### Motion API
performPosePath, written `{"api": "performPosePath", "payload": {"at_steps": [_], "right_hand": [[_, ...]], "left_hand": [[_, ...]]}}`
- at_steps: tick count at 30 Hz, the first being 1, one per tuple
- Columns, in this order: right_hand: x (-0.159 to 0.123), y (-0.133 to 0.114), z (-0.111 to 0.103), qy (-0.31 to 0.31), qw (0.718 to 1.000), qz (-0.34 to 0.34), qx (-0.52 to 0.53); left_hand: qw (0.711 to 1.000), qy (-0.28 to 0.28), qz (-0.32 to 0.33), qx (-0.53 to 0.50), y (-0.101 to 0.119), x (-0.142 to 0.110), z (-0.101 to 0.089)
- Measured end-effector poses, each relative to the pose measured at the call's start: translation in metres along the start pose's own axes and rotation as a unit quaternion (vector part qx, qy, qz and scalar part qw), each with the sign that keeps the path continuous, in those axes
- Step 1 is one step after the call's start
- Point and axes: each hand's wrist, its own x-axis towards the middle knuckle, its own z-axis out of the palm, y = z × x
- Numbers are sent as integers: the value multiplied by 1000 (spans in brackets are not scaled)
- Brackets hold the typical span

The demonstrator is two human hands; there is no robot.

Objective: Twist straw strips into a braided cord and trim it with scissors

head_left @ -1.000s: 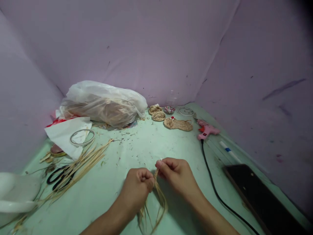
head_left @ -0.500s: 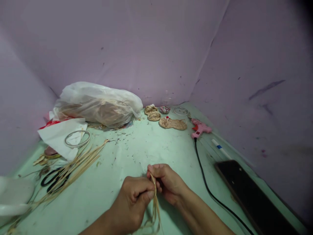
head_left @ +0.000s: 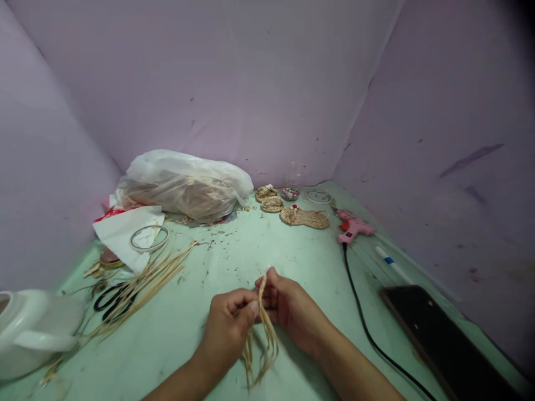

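A short braid of straw-coloured fibre strands [head_left: 268, 331] hangs between my two hands, low in the middle of the view. My right hand [head_left: 288, 303] pinches its upper, plaited end between thumb and fingers. Just below and to the left, my left hand [head_left: 233, 318] grips strands between thumb and index finger. Loose ends dangle beneath, parted into two bunches. More long strands [head_left: 154, 284] lie on the table to the left, across black-handled scissors [head_left: 109, 301] whose blades are hidden.
At the back stand a stuffed plastic bag [head_left: 188, 186], woven straw pieces [head_left: 305, 218] and a dish of beads [head_left: 290, 194]. To the right are a pink glue gun [head_left: 353, 225] with its black cord [head_left: 359, 320], and a phone [head_left: 443, 340]. A white jug [head_left: 37, 328] stands left.
My hands have shifted so more of the plaited part shows at my right fingertips. The dangling strands have spread into two bunches. The view has swung slightly left.
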Motion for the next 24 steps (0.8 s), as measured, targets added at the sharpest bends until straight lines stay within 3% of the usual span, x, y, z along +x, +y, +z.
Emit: {"api": "performPosePath", "payload": {"at_steps": [4,9,14,18,24], "right_hand": [[-11,-1,9,-63,996,36,-41],[-13,2,10,-10,986,25,-167],[-7,4,3,33,964,-30,-263],[-6,3,3,80,960,-35,-265],[-7,3,6,71,977,-37,-197]], "left_hand": [[994,65,-60,-60,-2,7,-1],[995,50,-67,-53,-9,12,-3],[994,36,-66,-73,-12,13,-2],[995,30,-59,-77,-11,14,-4],[996,-3,-60,-72,-7,18,-7]]}}
